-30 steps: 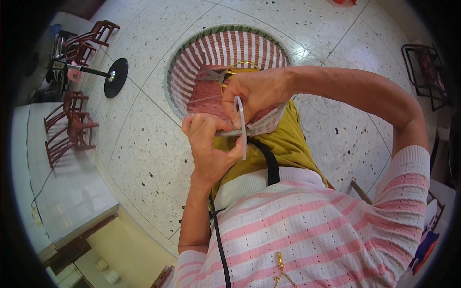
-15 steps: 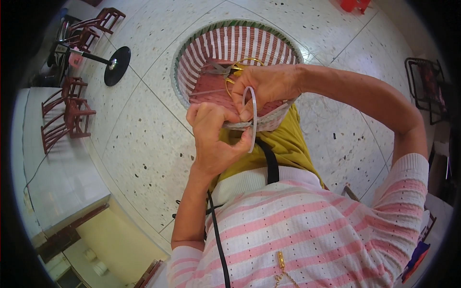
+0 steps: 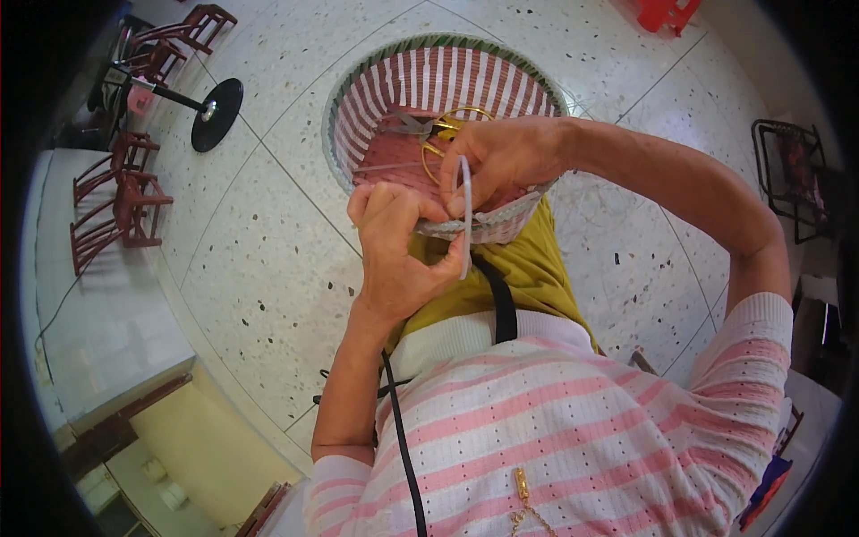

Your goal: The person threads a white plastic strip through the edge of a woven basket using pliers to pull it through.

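Observation:
A round basket [image 3: 383,77] woven in red-brown and white stands before my lap, its far rim wound with green. My left hand [image 3: 394,246] grips the near rim, fingers inside and thumb outside. Over that rim arches a pale flat plastic strip [image 3: 466,201]. Just inside the rim, my right hand [image 3: 510,161] has its fingers pinched together on the strip; their tips are partly hidden behind it. Scissors with yellow handles [image 3: 443,127] lie in the basket, blades pointing left, partly covered by my right hand.
A black round stand base [image 3: 217,115] is on the speckled tile floor at left, near several dark red small chairs [image 3: 143,208]. A red stool [image 3: 667,12] stands far right, and a dark folding chair [image 3: 792,174] at the right. A black cord [image 3: 404,447] hangs down my front.
The arch of the strip over the rim has become narrower. My right fingers have shifted slightly up, while my left hand keeps its grip on the rim.

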A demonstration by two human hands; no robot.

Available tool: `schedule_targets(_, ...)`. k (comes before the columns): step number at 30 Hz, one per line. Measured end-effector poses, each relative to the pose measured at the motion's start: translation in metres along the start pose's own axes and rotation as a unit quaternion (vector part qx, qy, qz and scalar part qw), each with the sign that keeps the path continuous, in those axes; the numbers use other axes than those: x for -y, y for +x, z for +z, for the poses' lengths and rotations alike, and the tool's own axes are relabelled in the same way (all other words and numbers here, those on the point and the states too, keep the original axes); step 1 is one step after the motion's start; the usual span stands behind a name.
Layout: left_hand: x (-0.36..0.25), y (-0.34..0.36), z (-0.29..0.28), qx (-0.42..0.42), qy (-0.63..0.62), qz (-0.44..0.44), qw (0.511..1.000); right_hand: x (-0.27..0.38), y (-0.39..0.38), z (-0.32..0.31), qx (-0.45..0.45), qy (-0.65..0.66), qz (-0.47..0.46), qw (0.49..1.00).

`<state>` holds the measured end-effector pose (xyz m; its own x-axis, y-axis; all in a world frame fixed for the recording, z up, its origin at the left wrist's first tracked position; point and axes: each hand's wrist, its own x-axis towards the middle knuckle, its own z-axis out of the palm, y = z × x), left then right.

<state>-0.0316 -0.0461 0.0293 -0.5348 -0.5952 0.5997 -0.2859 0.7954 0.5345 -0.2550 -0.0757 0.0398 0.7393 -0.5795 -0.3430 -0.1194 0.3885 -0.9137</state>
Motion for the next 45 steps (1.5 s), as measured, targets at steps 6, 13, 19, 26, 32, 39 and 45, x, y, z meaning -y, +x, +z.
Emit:
schedule_targets(6,0.001,-0.001,0.0,-0.003,-0.01,0.007,1.0,0.004,0.0,0.005,0.018,-0.005,0.02,1.0)
schedule_targets(13,0.003,0.0,0.0,0.011,-0.002,0.004,1.0,0.006,0.0,0.004,0.025,-0.024,0.028,0.999)
schedule_targets(19,0.003,0.001,-0.003,0.012,0.001,0.013,1.0,0.01,-0.004,0.001,0.02,0.009,0.045,0.999)
schedule_targets(26,0.0,-0.002,-0.005,0.025,0.003,0.012,1.0,0.004,0.0,0.005,0.007,0.004,-0.005,1.0)
schedule_targets(32,0.001,-0.007,-0.007,0.034,-0.004,-0.001,0.999,0.016,-0.006,0.018,-0.063,-0.112,-0.009,0.992)
schedule_targets(39,0.0,-0.006,-0.008,0.046,-0.013,-0.004,0.999,0.008,-0.004,0.014,-0.039,-0.094,-0.03,0.994)
schedule_targets(45,-0.002,-0.005,-0.011,0.055,-0.01,-0.016,0.998,0.003,-0.001,0.011,-0.012,-0.042,-0.028,0.999)
